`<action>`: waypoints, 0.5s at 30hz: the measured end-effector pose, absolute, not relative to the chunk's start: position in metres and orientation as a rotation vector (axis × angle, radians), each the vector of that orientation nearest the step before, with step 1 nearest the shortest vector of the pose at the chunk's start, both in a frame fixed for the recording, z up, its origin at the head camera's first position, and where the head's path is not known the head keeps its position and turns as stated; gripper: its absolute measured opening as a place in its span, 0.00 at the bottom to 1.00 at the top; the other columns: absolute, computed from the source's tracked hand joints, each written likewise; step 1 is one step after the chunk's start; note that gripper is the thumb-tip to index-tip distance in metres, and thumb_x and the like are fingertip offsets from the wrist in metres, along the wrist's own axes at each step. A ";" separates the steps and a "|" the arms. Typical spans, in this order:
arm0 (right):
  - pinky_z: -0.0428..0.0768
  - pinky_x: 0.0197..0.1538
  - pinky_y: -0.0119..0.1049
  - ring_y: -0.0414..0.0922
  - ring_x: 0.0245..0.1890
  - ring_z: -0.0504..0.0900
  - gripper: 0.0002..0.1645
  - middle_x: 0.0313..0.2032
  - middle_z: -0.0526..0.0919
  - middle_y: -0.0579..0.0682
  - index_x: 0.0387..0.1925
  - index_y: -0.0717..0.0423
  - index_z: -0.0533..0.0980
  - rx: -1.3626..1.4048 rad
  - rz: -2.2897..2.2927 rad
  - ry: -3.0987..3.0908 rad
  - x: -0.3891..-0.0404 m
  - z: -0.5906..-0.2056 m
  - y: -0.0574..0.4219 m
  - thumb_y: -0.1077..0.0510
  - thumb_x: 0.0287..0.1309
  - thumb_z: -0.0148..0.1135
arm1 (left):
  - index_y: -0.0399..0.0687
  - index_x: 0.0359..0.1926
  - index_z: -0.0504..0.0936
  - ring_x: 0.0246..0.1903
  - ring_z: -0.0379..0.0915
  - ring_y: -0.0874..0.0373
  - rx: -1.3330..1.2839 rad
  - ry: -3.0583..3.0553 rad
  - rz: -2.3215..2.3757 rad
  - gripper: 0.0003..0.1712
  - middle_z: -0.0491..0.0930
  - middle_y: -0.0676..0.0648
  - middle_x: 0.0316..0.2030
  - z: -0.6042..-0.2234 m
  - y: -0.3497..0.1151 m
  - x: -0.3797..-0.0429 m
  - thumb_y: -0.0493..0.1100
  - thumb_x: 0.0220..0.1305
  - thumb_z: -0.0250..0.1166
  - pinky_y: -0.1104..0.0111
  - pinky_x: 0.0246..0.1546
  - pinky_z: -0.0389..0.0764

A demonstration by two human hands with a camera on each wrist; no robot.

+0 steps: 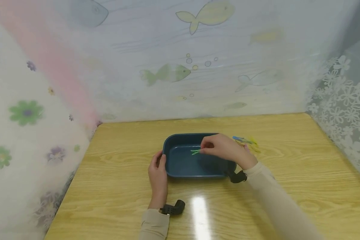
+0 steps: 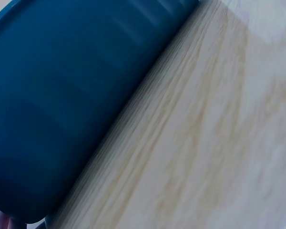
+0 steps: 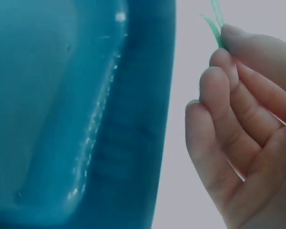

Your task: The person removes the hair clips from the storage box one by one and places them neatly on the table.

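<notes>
A dark blue rectangular basin [image 1: 183, 176] stands on the wooden table. My left hand [image 1: 157, 171] grips its left end, thumb at the rim; in the left wrist view the basin's outer wall [image 2: 76, 90] fills the upper left, and only bits of fingers show at the bottom corner. Over the basin's right half, my right hand [image 1: 220, 148] pinches a small green hair clip [image 1: 195, 152] between thumb and forefinger. In the right wrist view the clip [image 3: 214, 28] shows two thin, spread prongs, and the other fingers are loosely bent.
Several colourful clips, blue, yellow and pink [image 1: 246, 141], lie on the table [image 1: 114, 186] behind the right wrist, beyond the basin's right end. A fish-patterned curtain [image 1: 168, 96] hangs along the table's back edge, with flowered sheets at both sides.
</notes>
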State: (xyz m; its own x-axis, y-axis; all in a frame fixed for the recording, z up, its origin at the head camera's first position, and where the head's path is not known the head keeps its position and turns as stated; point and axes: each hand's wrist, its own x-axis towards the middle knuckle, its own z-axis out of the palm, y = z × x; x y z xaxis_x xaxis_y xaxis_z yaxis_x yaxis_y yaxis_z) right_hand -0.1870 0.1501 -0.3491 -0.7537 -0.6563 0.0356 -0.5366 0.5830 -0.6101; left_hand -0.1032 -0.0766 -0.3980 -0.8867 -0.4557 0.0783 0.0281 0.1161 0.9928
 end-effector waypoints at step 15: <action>0.67 0.47 0.43 0.33 0.32 0.76 0.08 0.30 0.79 0.38 0.32 0.40 0.74 -0.817 -1.257 2.680 -0.156 -0.359 0.178 0.43 0.53 0.58 | 0.39 0.52 0.73 0.49 0.67 0.58 0.425 -2.012 -1.859 0.17 0.73 0.44 0.49 -0.401 -0.076 -0.105 0.42 0.65 0.52 0.66 0.51 0.67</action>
